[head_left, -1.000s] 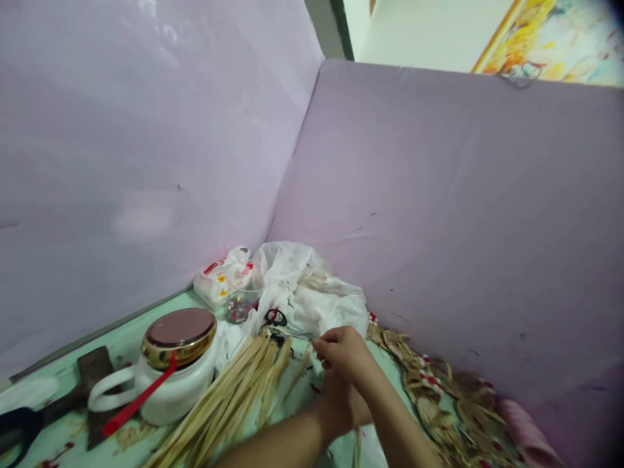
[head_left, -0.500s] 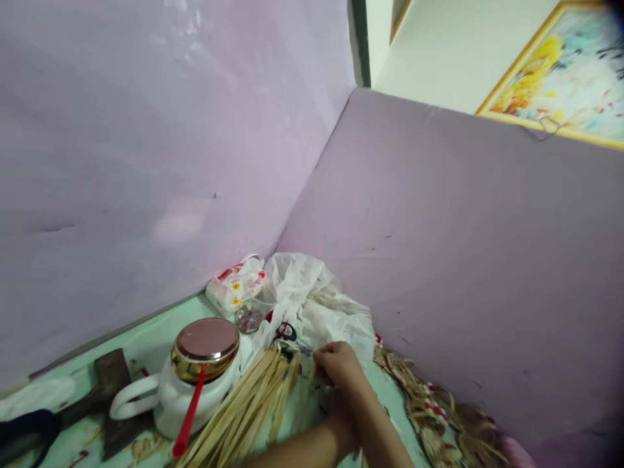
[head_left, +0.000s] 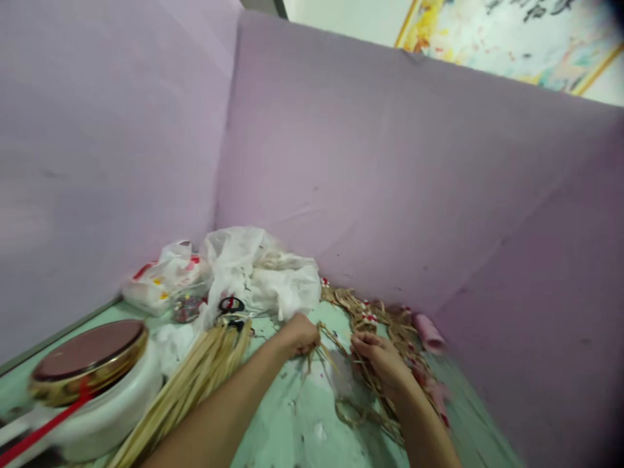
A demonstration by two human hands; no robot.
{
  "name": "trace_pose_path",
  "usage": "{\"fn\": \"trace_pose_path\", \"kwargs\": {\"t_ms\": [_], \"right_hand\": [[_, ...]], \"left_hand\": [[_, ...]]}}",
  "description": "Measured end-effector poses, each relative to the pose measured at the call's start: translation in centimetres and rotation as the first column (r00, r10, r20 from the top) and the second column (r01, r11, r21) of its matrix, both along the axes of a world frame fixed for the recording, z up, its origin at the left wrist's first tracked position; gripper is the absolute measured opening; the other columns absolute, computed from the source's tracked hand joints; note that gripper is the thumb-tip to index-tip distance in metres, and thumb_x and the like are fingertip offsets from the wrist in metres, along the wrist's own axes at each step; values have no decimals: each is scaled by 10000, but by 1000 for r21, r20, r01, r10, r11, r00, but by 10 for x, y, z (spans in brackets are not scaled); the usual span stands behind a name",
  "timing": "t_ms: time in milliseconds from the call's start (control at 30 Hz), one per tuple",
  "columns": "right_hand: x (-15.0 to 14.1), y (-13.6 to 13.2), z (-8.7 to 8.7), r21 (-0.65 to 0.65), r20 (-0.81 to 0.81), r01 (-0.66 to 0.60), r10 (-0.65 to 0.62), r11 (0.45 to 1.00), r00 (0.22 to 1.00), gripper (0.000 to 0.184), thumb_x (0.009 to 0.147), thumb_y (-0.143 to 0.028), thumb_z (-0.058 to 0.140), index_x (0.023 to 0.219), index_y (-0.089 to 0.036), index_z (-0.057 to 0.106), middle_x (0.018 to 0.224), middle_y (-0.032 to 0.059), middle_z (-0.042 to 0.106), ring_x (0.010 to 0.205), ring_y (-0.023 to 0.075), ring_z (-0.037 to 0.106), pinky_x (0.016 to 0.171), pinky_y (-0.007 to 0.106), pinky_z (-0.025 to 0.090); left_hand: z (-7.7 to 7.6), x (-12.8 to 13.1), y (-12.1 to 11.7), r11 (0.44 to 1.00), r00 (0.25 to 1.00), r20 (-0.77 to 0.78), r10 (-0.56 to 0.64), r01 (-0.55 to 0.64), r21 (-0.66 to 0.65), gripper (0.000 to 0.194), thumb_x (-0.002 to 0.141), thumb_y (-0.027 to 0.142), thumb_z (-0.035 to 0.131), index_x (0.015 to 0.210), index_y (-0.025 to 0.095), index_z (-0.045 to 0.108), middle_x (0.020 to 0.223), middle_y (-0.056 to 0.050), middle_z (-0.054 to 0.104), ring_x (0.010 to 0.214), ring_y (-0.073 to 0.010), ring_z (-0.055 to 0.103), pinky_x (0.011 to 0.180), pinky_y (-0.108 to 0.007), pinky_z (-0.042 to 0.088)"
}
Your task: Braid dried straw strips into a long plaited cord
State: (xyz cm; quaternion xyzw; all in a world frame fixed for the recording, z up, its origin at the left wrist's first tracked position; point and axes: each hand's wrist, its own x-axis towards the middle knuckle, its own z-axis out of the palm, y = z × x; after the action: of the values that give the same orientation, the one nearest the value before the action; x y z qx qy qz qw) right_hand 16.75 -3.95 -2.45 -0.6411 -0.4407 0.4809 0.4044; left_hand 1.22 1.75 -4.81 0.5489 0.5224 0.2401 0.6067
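My left hand (head_left: 302,335) is closed in a fist on a braided straw cord (head_left: 333,339), with loose strand ends sticking out below the fingers. To its right, my right hand (head_left: 379,359) pinches the same cord, which runs between the two hands. A looped length of cord (head_left: 350,416) hangs or lies beneath my right hand; blur hides exactly how it joins. Left of my left forearm lies a bundle of pale flat straw strips (head_left: 195,364). Black-handled scissors (head_left: 231,304) rest at the bundle's far end.
A white mug (head_left: 114,396) with a pink-and-gold lid (head_left: 90,361) and a red straw (head_left: 53,422) stands at left. Behind are a tissue pack (head_left: 151,289) and a crumpled plastic bag (head_left: 253,270). Braided pieces with red-and-white beads (head_left: 368,313) and a pink roll (head_left: 429,333) line the right wall.
The view has swung right. My forearms were crossed, one hand near the straw bundle and scissors; now my hands are side by side with the cord between them.
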Motion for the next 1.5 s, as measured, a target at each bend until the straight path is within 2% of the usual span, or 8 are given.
{"fn": "trace_pose_path", "kwargs": {"t_ms": [100, 267, 367, 533, 767, 933, 1200, 1500], "right_hand": [[0, 8, -14, 17, 66, -9, 8, 1000, 998, 146, 660, -244, 486, 544, -159, 463, 371, -47, 426, 326, 57, 325, 365, 185, 228], [-13, 17, -18, -7, 102, 41, -40, 999, 994, 109, 679, -182, 488, 577, -143, 492, 402, -51, 458, 328, 43, 308, 362, 175, 236], [-19, 17, -17, -48, 29, 41, -40, 998, 999, 46, 677, -154, 491, 671, -135, 533, 430, -47, 489, 328, 41, 322, 345, 169, 214], [-24, 12, -12, -115, -72, 30, -38, 993, 997, 149, 656, -89, 469, 788, -141, 515, 452, -37, 518, 369, 69, 433, 338, 159, 248], [-32, 12, -24, -68, -15, -36, 35, 997, 999, 42, 667, -147, 485, 675, -140, 525, 397, -52, 476, 310, 57, 353, 335, 177, 270], [-29, 17, -30, -43, 28, 77, -76, 996, 997, 37, 592, -82, 526, 589, -113, 548, 396, -47, 471, 345, 47, 369, 372, 170, 293], [-35, 11, -20, -102, -174, 185, -201, 977, 964, 54, 613, -175, 545, 586, -129, 536, 441, -41, 479, 357, 50, 369, 357, 169, 319], [-39, 16, -37, -35, -51, 231, -233, 972, 971, 89, 583, -200, 574, 630, -127, 555, 429, -48, 462, 362, 65, 383, 347, 184, 347]], "left_hand": [[-1, 2, 3, 999, 996, -70, -51, 50, -20, 255, 565, 94, 538, 388, 158, 366, 271, 56, 301, 270, -62, 255, 332, -193, 158], [0, 1, 4, 997, 994, -84, -75, 74, -9, 231, 560, 148, 535, 398, 154, 370, 285, 63, 318, 261, -41, 252, 306, -181, 132], [0, 1, 4, 997, 994, -83, -71, 71, -2, 219, 545, 172, 546, 405, 155, 378, 283, 69, 313, 257, -38, 256, 299, -175, 131], [-1, 2, 3, 998, 996, -58, -69, 69, -7, 227, 550, 165, 537, 402, 158, 366, 273, 72, 307, 244, -34, 240, 292, -171, 136], [-6, 1, 5, 998, 998, -22, -61, 61, 31, 178, 539, 141, 498, 411, 155, 375, 292, 70, 318, 248, -42, 261, 286, -174, 124], [-4, 1, 5, 998, 998, -30, -60, 60, 2, 193, 544, 170, 529, 418, 151, 384, 295, 69, 327, 249, -40, 261, 290, -170, 122], [-7, 1, 8, 997, 997, 8, -76, 76, -15, 150, 532, 165, 505, 429, 154, 397, 306, 67, 332, 250, -44, 264, 280, -172, 117], [-1, 0, 6, 997, 997, 20, -79, 80, -17, 156, 539, 160, 493, 421, 153, 390, 306, 67, 331, 248, -39, 262, 276, -171, 100]]}}
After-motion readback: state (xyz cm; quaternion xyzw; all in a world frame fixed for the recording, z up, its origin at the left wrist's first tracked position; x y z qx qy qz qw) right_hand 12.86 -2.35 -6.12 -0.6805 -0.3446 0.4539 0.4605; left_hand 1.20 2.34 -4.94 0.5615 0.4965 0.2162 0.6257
